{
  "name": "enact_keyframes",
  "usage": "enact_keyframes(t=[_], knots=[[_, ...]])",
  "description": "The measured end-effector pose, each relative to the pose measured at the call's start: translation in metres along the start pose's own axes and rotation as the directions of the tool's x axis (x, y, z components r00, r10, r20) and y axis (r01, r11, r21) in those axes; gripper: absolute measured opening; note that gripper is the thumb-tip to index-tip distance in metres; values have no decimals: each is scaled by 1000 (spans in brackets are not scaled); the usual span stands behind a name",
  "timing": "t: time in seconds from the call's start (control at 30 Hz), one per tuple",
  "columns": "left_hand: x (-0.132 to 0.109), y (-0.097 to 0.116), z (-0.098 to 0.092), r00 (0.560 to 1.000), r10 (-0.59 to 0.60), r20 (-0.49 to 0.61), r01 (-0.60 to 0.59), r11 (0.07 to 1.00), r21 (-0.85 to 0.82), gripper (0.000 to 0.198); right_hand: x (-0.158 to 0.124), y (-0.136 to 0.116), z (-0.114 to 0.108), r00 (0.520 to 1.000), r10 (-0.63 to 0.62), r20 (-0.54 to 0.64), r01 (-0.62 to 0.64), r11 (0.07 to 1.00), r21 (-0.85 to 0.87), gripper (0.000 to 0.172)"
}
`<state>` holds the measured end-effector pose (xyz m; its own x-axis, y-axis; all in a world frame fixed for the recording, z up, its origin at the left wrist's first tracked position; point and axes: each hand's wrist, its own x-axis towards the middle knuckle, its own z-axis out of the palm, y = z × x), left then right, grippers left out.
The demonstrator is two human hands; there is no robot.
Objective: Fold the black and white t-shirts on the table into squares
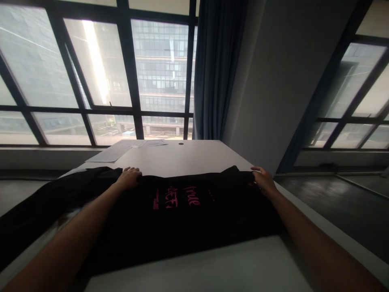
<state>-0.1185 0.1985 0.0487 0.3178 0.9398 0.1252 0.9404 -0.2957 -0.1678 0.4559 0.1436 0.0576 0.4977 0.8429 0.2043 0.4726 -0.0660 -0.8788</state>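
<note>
A black T-shirt (182,227) with pink lettering lies spread across the white table (194,158), and its print reads sideways to me. At its far left corner, my left hand (130,178) is closed on the cloth, knuckles up. My right hand (263,181) pinches the far right corner, thumb and fingertips partly hidden by the fabric. Between both hands the far edge runs nearly straight, with a small raised fold near the right. More black cloth (39,202) lies beyond my left forearm; whether it joins the shirt I cannot tell.
Sheets of paper (112,153) lie at the table's far left. A dark round cable hole (181,143) sits near the far edge. Behind are large windows (161,69), a blue curtain (215,73) and a grey pillar (264,81). Dark floor (328,207) shows on the right.
</note>
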Motion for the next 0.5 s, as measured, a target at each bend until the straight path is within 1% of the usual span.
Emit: enact_keyframes(t=[0.03,0.1,0.13,0.17,0.2,0.23,0.27,0.3,0.33,0.37,0.4,0.43,0.47,0.5], knots=[[-6,-1,-2,1000,5,-15,-5,1000,16,31,-5,2,-6,998,52,41,-53,998,28,35],[-20,-5,-7,999,18,-31,-16,998,60,30,-16,8,-16,983,119,141,-119,993,-14,37],[-27,-6,-10,999,23,-38,-20,996,85,30,-21,12,-20,974,125,188,-113,991,-74,40],[-34,-8,-13,999,25,-48,-20,994,109,30,-26,15,-24,969,101,227,-66,986,-153,43],[-40,-9,-16,998,26,-64,-18,992,128,30,-31,18,-28,964,36,263,30,969,-244,48],[-46,-10,-19,996,26,-83,-14,990,140,29,-36,20,-30,951,-63,303,169,926,-338,55],[-51,-10,-22,994,28,-103,-13,989,148,27,-41,22,-32,918,-176,356,326,846,-421,63],[-56,-9,-25,992,35,-117,-16,988,156,25,-45,22,-32,865,-276,419,469,742,-480,70],[-59,-8,-27,991,48,-126,-28,986,162,24,-50,22,-30,803,-344,486,581,634,-511,75],[-63,-6,-28,989,66,-129,-44,985,165,23,-54,21,-28,745,-380,548,659,543,-520,75],[-66,-4,-29,989,82,-127,-60,985,163,22,-59,19,-24,699,-390,599,710,476,-519,73],[-68,-2,-29,988,93,-119,-74,985,153,22,-63,17,-20,665,-386,639,743,430,-513,67],[-71,0,-28,990,96,-107,-81,987,136,22,-66,14,-15,641,-381,666,764,401,-506,58],[-73,1,-28,992,87,-93,-77,991,111,22,-67,11,-11,631,-378,678,772,388,-503,48]])
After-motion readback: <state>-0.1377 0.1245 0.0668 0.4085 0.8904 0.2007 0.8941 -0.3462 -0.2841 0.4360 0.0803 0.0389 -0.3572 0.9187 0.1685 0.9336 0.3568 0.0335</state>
